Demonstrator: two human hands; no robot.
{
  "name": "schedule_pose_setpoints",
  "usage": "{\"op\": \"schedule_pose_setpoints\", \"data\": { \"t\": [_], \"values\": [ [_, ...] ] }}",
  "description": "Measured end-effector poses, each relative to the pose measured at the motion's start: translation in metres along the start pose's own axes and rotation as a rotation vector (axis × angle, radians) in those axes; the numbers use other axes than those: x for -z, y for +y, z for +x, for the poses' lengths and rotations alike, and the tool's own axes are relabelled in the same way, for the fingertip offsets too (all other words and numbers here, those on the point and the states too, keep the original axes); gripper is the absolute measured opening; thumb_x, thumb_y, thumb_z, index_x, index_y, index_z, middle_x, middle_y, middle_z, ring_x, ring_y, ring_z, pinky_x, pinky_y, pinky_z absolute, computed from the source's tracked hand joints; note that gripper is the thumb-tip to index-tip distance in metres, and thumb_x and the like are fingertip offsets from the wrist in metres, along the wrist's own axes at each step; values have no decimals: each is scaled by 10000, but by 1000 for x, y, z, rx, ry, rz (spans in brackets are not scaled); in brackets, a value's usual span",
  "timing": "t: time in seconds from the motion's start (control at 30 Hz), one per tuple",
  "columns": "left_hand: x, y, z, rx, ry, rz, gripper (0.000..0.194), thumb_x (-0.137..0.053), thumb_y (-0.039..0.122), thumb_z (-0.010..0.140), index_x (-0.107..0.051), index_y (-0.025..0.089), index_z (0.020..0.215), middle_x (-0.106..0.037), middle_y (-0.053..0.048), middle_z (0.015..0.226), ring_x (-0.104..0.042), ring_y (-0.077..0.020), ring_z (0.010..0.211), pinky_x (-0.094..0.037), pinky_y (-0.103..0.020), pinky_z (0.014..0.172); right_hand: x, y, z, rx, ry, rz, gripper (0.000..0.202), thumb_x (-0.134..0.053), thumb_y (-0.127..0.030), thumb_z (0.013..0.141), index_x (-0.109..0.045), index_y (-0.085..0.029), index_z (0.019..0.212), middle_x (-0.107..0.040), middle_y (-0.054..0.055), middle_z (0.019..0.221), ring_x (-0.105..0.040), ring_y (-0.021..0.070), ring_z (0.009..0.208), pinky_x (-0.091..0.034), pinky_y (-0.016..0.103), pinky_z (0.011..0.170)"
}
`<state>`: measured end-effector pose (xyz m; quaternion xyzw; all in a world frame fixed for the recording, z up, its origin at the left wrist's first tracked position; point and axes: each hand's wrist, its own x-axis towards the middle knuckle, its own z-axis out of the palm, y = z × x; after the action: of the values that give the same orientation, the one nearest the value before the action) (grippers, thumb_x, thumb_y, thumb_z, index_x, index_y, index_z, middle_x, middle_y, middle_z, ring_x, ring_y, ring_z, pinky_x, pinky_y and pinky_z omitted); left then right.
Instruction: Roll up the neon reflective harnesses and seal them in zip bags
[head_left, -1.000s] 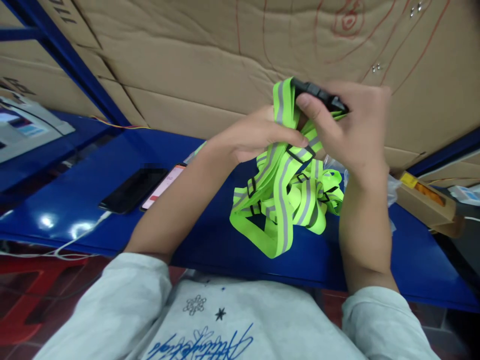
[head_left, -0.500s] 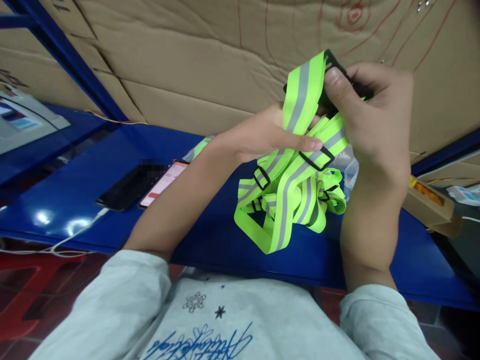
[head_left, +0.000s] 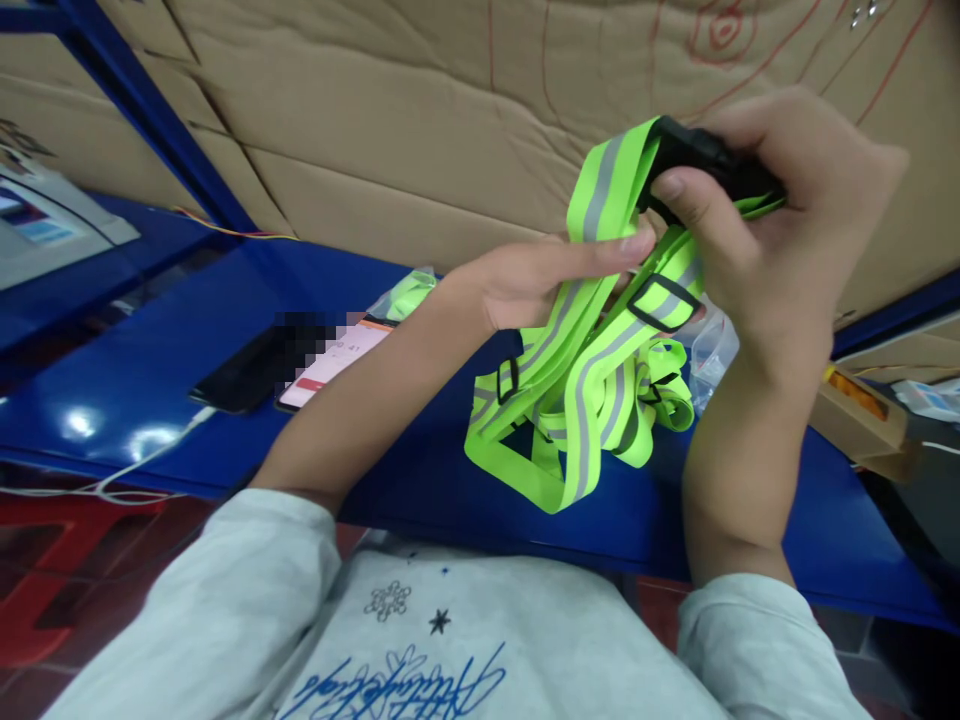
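A neon yellow-green reflective strap (head_left: 592, 395) with a grey stripe and black slider buckles hangs in folds from both hands. My right hand (head_left: 780, 210) is closed around a black plastic buckle (head_left: 694, 160) at the strap's upper end, thumb pressed on its near side. My left hand (head_left: 570, 265) is closed on the folded strap just below, thumb pointing right; its other fingers are mostly hidden behind the bands. A black rectangular slider (head_left: 664, 303) sits on the band between the hands. Lower loops of strap reach down to the blue table (head_left: 435, 480).
To the left lie a dark phone (head_left: 240, 375) with a white cable and a lit phone (head_left: 337, 360). Behind them is a bagged green strap (head_left: 411, 293). A clear plastic bag (head_left: 711, 350) and an open cardboard box (head_left: 862, 410) are at right. Cardboard (head_left: 390, 130) walls the back.
My right hand has moved right and turned, drawing the buckle along. My left thumb has shifted up onto the upper band, and the slider between the hands moved slightly right.
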<state>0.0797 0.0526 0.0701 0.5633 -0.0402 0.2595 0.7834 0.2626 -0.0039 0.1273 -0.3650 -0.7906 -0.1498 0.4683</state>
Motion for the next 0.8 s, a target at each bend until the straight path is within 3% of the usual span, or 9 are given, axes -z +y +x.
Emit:
{"op": "schedule_pose_setpoints", "data": {
  "t": [0.13, 0.27, 0.37, 0.5, 0.6, 0.7, 0.8],
  "values": [
    [-3, -7, 6, -28, 103, 164, 235, -774, 223, 864, -696, 177, 1081, -794, -42, 1014, -785, -201, 900, -632, -352, 895, -2, 0, 1, -2, -38, 38, 314, -670, -503, 994, -794, -218, 1041, -735, 45, 946, -633, 164, 864, -432, 305, 824],
    [-12, -2, 3, -13, 187, 362, 181, -769, 194, 810, -748, 160, 986, -788, -24, 996, -785, -217, 989, -621, -344, 937, -5, 4, 3, -142, -60, 120, 330, -618, -486, 1024, -787, -210, 962, -698, 36, 853, -605, 164, 799, -428, 315, 761],
    [-18, 5, -3, -24, 144, 388, 164, -753, 196, 824, -758, 165, 985, -773, -22, 976, -781, -202, 933, -621, -339, 895, -13, 10, 4, -320, 20, 398, 223, -679, -442, 985, -776, -241, 984, -668, 17, 828, -541, 134, 679, -426, 279, 628],
    [-12, 3, -4, -14, 15, 359, 245, -783, 234, 809, -764, 162, 1043, -769, -54, 996, -765, -208, 884, -633, -341, 837, -22, 17, 7, -545, 103, 717, 74, -716, -248, 912, -766, -195, 896, -653, 14, 788, -533, 99, 603, -442, 233, 526],
    [-7, 0, -2, -7, 7, 331, 263, -806, 283, 793, -762, 152, 1017, -774, -67, 977, -758, -225, 885, -644, -356, 841, -19, 17, 7, -545, 86, 679, 38, -768, -293, 877, -762, -255, 872, -677, 12, 830, -556, 124, 647, -487, 259, 569],
    [-9, 1, -1, 61, -4, 325, 263, -784, 203, 773, -736, 150, 1026, -767, -40, 953, -767, -227, 938, -624, -349, 892, -13, 17, 4, -488, -29, 545, 131, -785, -435, 875, -763, -327, 945, -703, 18, 877, -607, 188, 722, -497, 320, 617],
    [-14, 5, -3, 73, -18, 318, 258, -736, 124, 780, -724, 132, 1038, -762, -30, 945, -770, -228, 991, -602, -331, 916, -11, 19, 3, -480, -132, 489, 189, -740, -490, 905, -755, -327, 1000, -730, 34, 941, -674, 242, 820, -532, 383, 691]
  ]
}}
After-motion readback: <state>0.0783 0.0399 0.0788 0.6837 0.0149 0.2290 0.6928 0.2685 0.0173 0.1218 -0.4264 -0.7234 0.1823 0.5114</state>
